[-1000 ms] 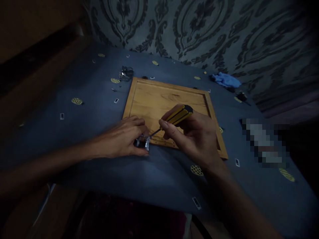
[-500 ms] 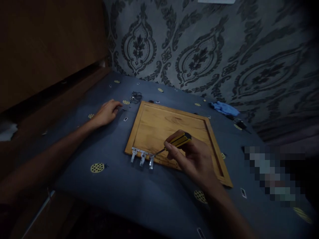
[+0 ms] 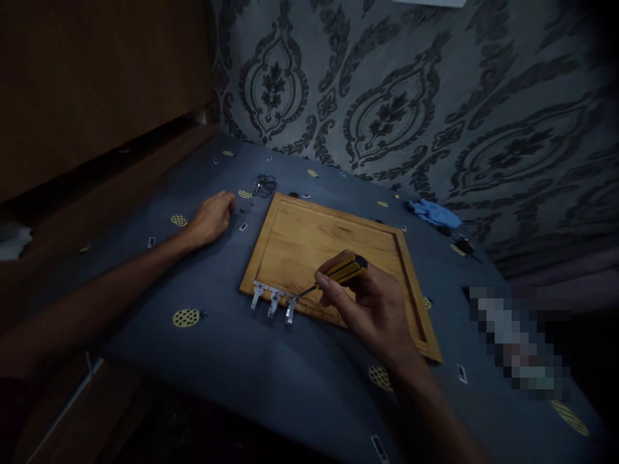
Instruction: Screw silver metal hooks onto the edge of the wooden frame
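Note:
My right hand (image 3: 370,303) grips a screwdriver (image 3: 348,269) by its yellow and black handle. Its thin shaft slants down to the left, and the tip meets the third metal hinge (image 3: 289,310) on the near edge of a framed wooden panel (image 3: 309,238). Two similar hinges, a left one (image 3: 258,294) and a middle one (image 3: 273,301), sit beside it on that edge, their arms jutting past the wood. Left of the panel, my left hand (image 3: 215,216) rests on the cloth with curled fingers, beside tiny dark screws (image 3: 244,209). Whatever its fingertips hold is hidden.
A blue patterned cloth (image 3: 217,361) covers the surface. Shiny metal pieces (image 3: 264,183) lie beyond my left hand. A blue rag (image 3: 432,212) and a dark object (image 3: 463,243) lie at the far right. Brown furniture (image 3: 101,84) borders the left, patterned wallpaper (image 3: 329,77) the back.
The fingers of my left hand have curled in closer beside the small screws. My right hand keeps the screwdriver at the third hinge. The view has shifted slightly.

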Motion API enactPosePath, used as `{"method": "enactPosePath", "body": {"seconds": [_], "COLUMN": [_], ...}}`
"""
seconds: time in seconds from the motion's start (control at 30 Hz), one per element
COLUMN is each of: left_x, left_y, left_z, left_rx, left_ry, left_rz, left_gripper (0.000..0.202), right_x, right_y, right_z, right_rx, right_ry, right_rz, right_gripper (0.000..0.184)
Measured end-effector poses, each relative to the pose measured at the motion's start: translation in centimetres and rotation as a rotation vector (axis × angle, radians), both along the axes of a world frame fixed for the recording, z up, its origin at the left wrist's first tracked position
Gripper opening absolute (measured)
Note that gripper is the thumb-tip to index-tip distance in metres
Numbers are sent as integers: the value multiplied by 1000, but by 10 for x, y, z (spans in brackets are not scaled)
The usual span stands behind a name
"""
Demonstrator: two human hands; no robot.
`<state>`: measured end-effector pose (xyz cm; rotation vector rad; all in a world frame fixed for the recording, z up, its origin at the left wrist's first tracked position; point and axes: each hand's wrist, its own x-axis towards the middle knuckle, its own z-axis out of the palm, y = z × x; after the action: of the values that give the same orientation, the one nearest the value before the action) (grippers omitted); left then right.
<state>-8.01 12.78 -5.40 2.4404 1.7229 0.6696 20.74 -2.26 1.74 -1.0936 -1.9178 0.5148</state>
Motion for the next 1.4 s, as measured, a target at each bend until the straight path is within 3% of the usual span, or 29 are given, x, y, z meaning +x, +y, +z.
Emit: {"method": "enactPosePath", "body": {"seconds": [0.17,0.37,1.07,1.27,1.4], "left_x": [5,2,1,3,-1], "left_y": [-3,0,-1,0,0], "left_z": [-8,-9,9,6,12], "left_rx": [14,15,-24,-10,29], "left_ry": [23,37,192,157,82], "left_rz": [-50,-70,-41,-23,-9], "left_gripper": [41,35,27,27,26], "right_x": [0,1,2,2,3], "right_y": [2,2,2,2,2], "right_z": [-1,-3,-4,-4,-5], "right_rx": [-30,-85,-94,-76,-83], "right_ry": [26,85,61,62,67], "right_rz": [7,-2,-27,2,-7], "right_gripper": [17,13,17,17,16]}}
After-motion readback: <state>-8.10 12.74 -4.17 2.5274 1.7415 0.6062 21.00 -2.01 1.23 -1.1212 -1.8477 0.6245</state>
